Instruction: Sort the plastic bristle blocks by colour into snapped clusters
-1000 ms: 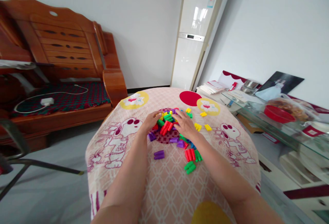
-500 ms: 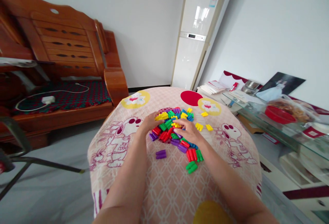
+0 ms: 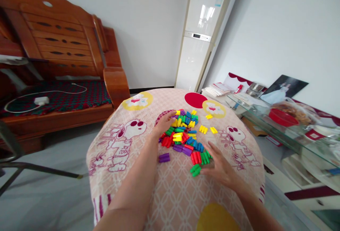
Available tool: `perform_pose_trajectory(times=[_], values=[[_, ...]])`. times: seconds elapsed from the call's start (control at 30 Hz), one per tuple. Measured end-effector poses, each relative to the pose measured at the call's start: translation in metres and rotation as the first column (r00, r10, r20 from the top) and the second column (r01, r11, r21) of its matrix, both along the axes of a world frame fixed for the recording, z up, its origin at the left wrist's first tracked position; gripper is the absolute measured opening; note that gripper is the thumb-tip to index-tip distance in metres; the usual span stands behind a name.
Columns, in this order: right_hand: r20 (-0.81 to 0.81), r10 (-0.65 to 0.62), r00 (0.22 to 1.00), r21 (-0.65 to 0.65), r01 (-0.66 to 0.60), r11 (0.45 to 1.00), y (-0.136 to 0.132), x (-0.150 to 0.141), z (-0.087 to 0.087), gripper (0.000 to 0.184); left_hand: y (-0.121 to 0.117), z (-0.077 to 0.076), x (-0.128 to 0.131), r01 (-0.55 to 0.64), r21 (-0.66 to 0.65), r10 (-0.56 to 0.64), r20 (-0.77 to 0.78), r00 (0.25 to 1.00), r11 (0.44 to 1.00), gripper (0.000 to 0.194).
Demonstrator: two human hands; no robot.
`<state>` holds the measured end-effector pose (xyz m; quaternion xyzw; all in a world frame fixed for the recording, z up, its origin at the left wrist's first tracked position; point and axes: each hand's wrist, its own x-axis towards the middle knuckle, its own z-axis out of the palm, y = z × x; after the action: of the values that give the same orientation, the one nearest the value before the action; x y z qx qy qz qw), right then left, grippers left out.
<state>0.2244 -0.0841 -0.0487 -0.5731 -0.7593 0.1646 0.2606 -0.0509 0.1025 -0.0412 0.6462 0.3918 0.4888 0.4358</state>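
A heap of small plastic building pieces (image 3: 177,138) in red, yellow, green, blue and purple lies at the middle of the table. My left hand (image 3: 164,123) rests at the heap's left side, its fingers stretched toward yellow pieces (image 3: 177,122); whether the fingertips touch them is unclear. My right hand (image 3: 220,166) has its fingers apart, with nothing visible in them. It is closest to two green pieces, one of them a green piece (image 3: 196,170) at the near edge of the heap. A purple piece (image 3: 164,157) lies apart, nearer to me.
A patterned cloth (image 3: 175,195) covers the round table. Several loose yellow pieces (image 3: 203,129) lie right of the heap. On the left stands a wooden bench (image 3: 63,43) with a charger (image 3: 41,100). A glass-topped cabinet (image 3: 255,112) holding a red bowl (image 3: 283,117) is on the right.
My right hand has left the heap and moved right and toward me, its fingers spread. My left hand has shifted slightly right over the pieces. The view has shifted a little.
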Motion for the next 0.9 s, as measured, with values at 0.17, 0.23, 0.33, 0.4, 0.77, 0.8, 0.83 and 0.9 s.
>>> perform_pose_trajectory(times=[0.17, 0.23, 0.33, 0.4, 0.77, 0.8, 0.83, 0.9], values=[[0.003, 0.032, 0.999, 0.101, -0.032, 0.994, 0.007, -0.033, -0.028, 0.082, -0.005, 0.004, 0.006, 0.026, -0.021, -0.026, 0.006, 1.000, 0.999, 0.044], [-0.024, 0.098, 0.995, 0.151, -0.093, 0.984, 0.026, -0.051, -0.031, 0.069, -0.007, 0.007, 0.004, 0.003, -0.025, -0.002, 0.030, 1.000, 1.000, 0.044], [-0.079, 0.163, 0.983, 0.206, -0.144, 0.968, 0.059, -0.074, -0.027, 0.060, -0.008, 0.007, -0.004, -0.032, -0.045, 0.035, 0.074, 0.997, 0.998, 0.044], [-0.111, 0.173, 0.979, 0.239, -0.143, 0.960, 0.079, -0.083, -0.021, 0.056, -0.006, 0.005, -0.009, -0.048, -0.067, 0.054, 0.091, 0.994, 0.997, 0.046], [-0.296, -0.197, 0.935, 0.333, 0.294, 0.896, 0.163, 0.033, -0.002, 0.052, 0.015, -0.004, -0.021, -0.311, -0.009, 0.308, -0.120, 0.944, 0.950, 0.036], [-0.284, -0.256, 0.924, 0.296, 0.339, 0.893, 0.172, 0.046, -0.005, 0.055, 0.015, -0.004, -0.021, -0.309, -0.007, 0.305, -0.135, 0.943, 0.951, 0.036], [-0.272, -0.306, 0.912, 0.254, 0.375, 0.892, 0.180, 0.056, -0.008, 0.056, 0.016, -0.005, -0.020, -0.301, -0.009, 0.296, -0.147, 0.944, 0.954, 0.036], [-0.254, -0.361, 0.897, 0.179, 0.410, 0.894, 0.196, 0.065, -0.011, 0.057, 0.016, -0.006, -0.020, -0.281, -0.019, 0.274, -0.168, 0.947, 0.960, 0.037]])
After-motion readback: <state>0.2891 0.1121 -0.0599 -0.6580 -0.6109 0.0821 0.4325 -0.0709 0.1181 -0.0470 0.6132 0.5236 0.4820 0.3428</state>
